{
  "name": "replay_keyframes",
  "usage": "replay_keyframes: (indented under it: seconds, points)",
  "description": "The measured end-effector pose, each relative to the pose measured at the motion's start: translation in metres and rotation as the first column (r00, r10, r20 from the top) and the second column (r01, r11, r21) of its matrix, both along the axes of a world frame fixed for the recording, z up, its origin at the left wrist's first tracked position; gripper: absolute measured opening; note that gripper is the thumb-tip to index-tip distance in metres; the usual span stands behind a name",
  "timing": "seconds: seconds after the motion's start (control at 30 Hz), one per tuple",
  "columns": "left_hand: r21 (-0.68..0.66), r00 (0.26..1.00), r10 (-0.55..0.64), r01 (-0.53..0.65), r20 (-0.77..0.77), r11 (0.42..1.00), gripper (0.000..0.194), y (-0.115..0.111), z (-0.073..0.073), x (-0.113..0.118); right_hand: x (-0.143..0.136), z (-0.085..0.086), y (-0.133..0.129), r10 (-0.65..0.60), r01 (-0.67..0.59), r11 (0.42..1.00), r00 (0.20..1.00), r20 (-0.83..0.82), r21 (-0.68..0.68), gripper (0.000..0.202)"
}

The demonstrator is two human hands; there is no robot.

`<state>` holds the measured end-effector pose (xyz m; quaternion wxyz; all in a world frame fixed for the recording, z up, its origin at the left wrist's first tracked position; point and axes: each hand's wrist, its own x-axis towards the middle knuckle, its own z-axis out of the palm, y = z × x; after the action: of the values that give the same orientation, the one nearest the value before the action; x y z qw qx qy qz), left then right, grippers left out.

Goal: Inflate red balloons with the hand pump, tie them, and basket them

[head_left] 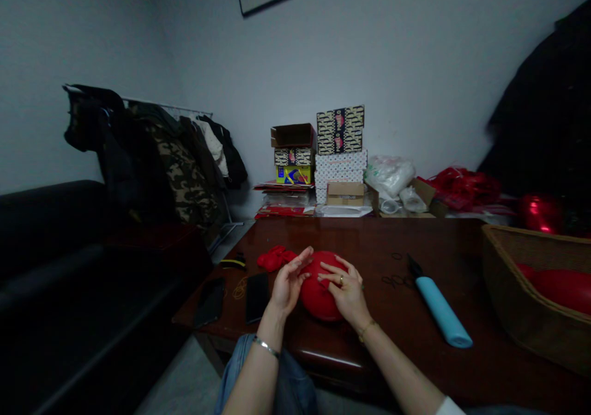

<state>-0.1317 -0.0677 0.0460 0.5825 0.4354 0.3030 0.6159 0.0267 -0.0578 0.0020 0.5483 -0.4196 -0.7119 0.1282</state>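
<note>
A round, inflated red balloon [319,301] sits in front of me near the table's front edge. My right hand [344,287] lies over its right side, its fingers curved onto the surface and a ring on one of them. At the balloon's left side is my left hand [290,282], fingers stretched out and palm turned towards it. Whether the left palm presses on the balloon I cannot tell. Just left of the hands is a crumpled bunch of red material [274,258]. The balloon's neck cannot be made out.
Two dark phones [257,297] and yellow rubber bands [240,289] lie left on the brown table [369,245]. To the right are dark bands [394,281], a light-blue pump [443,313] and a wicker basket [521,316] with red balloons. Stacked boxes [340,130] stand at the back.
</note>
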Motion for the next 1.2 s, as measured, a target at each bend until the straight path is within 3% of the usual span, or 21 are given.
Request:
replay_keyframes:
  seconds: [0.17,0.27,0.5,0.73,0.83,0.93,1.03,1.13,1.2]
  points:
    - [0.025,0.993,0.091,-0.089,-0.071,0.996,0.049,0.01,-0.002,-0.002,0.0,0.003,-0.001,0.027,-0.027,1.0,0.999,0.022,-0.01,0.016]
    - [0.05,0.974,0.123,-0.115,-0.189,0.992,0.046,0.014,-0.003,-0.006,0.001,0.002,0.0,0.038,-0.038,0.999,0.999,0.017,0.001,0.014]
    - [0.086,0.931,0.062,-0.033,-0.36,0.996,0.038,0.013,0.0,-0.024,0.002,-0.001,0.004,0.077,-0.078,0.997,0.993,-0.088,-0.007,0.013]
    - [0.166,0.823,0.181,-0.107,-0.538,0.98,0.025,0.011,0.012,-0.03,-0.002,-0.003,0.008,0.083,-0.092,0.995,0.977,-0.198,-0.036,0.013]
    - [0.145,0.812,0.112,-0.034,-0.573,0.989,0.021,0.01,0.015,-0.03,-0.002,-0.005,0.009,0.086,-0.097,0.994,0.977,-0.194,-0.046,0.013]
    - [0.096,0.866,-0.011,0.067,-0.5,0.993,0.019,0.009,0.015,-0.027,-0.003,-0.006,0.009,0.091,-0.102,0.994,0.979,-0.184,-0.051,0.013]
    - [0.097,0.96,-0.109,0.137,-0.256,0.986,0.017,0.006,0.014,-0.022,-0.004,-0.006,0.01,0.091,-0.105,0.992,0.979,-0.184,-0.066,0.013]
    - [0.106,0.983,-0.164,0.172,-0.081,0.979,0.015,0.002,0.015,-0.014,-0.003,-0.007,0.01,0.079,-0.095,0.992,0.978,-0.195,-0.077,0.015]
    - [0.074,0.984,-0.15,0.157,-0.092,0.985,0.02,0.001,0.016,-0.009,-0.003,-0.007,0.01,0.07,-0.088,0.993,0.978,-0.198,-0.08,0.017]
